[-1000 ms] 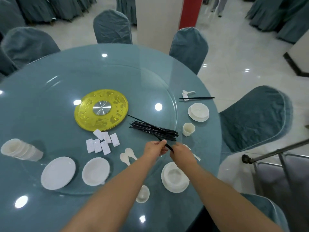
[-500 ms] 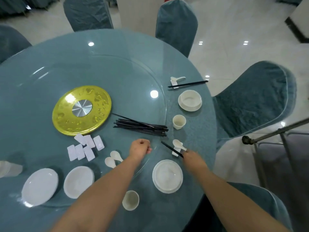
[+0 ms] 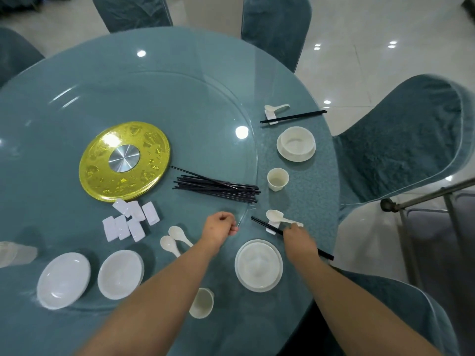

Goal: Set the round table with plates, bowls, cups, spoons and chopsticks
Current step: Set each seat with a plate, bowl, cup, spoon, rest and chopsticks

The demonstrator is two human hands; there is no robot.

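My right hand (image 3: 299, 243) lies on a pair of black chopsticks (image 3: 264, 224) whose tips rest on a white rest beside a white spoon (image 3: 276, 217). Just left of them sits a bowl on a plate (image 3: 258, 265), with a cup (image 3: 201, 303) lower left. My left hand (image 3: 221, 227) is a loose fist at the edge of the glass turntable (image 3: 210, 104), holding nothing. A pile of black chopsticks (image 3: 218, 187) lies on the turntable. A finished setting at the right has a bowl on a plate (image 3: 296, 143), a cup (image 3: 277, 179), a spoon (image 3: 276, 108) and chopsticks (image 3: 293, 116).
On the turntable lie a gold disc (image 3: 124, 160), several white chopstick rests (image 3: 129, 220), two spoons (image 3: 174, 238), two plates (image 3: 64, 280) and stacked cups (image 3: 15, 254) at the left edge. Covered chairs (image 3: 401, 140) ring the table; a metal cart (image 3: 437, 217) stands right.
My right hand carried a chopstick pair from the pile to the rest by the near plate. My left hand let go and drew back into a fist. The camera tilted down.
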